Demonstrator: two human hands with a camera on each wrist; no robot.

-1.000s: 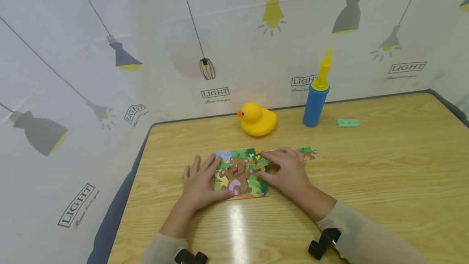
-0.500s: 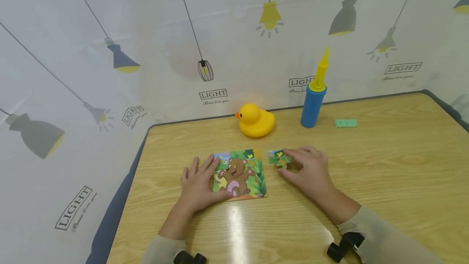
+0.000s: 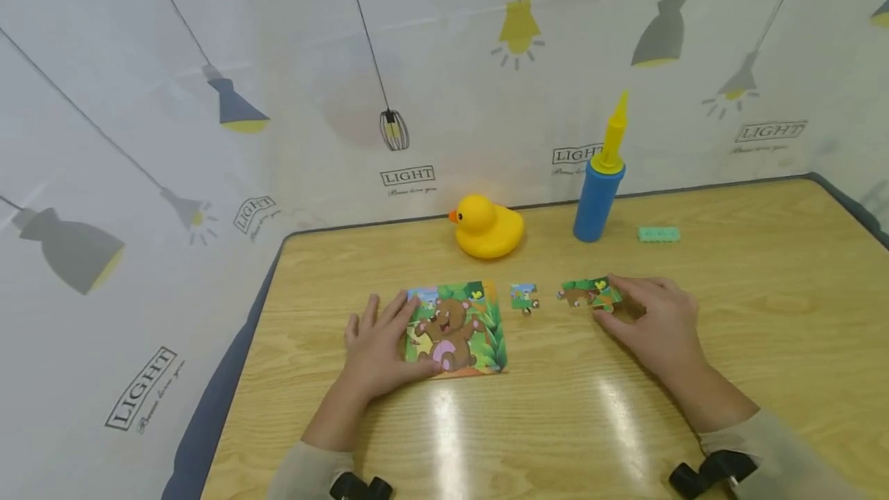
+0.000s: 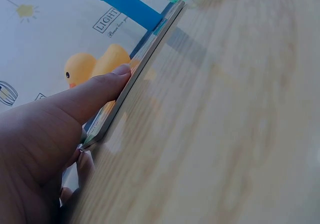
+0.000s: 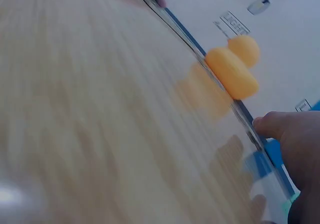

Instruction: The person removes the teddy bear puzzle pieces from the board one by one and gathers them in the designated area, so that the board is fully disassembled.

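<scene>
A square bear jigsaw puzzle lies on the table in the head view. My left hand rests spread at its left side, fingertips on the left edge and thumb pressing the near edge. To the right, my right hand pinches a green jigsaw piece with a yellow chick between thumb and index finger. That piece overlaps a brown-and-green jigsaw piece in this view. Between puzzle and right hand lies a blue-and-green jigsaw piece. In the right wrist view the thumb hides most of the held piece.
Behind the puzzle sits a yellow rubber duck. A blue hand pump with a yellow nozzle stands upright by the wall, and a mint toy brick lies right of it. The wooden table meets a printed cloth backdrop.
My right hand has moved right with the chick piece, from over the puzzle to beside the brown-and-green piece. The two loose pieces now show uncovered. My left hand has stayed in place.
</scene>
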